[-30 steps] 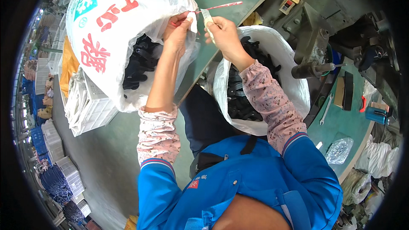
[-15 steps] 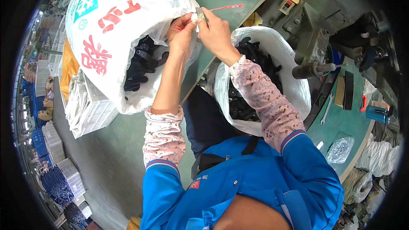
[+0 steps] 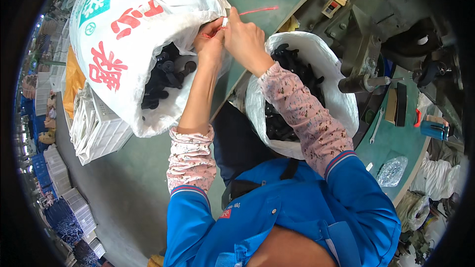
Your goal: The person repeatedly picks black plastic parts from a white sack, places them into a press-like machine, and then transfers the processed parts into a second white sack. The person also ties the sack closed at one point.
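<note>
Gripping the edge of a big white bag [image 3: 133, 44] and some red string [image 3: 260, 9] with the left hand [image 3: 210, 42]. Pinching a thin flat thing [image 3: 227, 13], mostly hidden, in the curled right hand [image 3: 245, 42], close against the left. Can see the bag at the upper left, with black parts [image 3: 166, 75] in its mouth. Can see more black parts [image 3: 298, 59] in another white bag [image 3: 256, 106], under the right arm.

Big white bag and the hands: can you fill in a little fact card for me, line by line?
Left grip: pinching the rim of the big white bag
Right grip: close beside it, holding a small tool, mostly hidden
Inside the bag: dark pieces
Red string: sticks out beyond the right grip
Nearby: another white bag, also holding dark pieces
</note>
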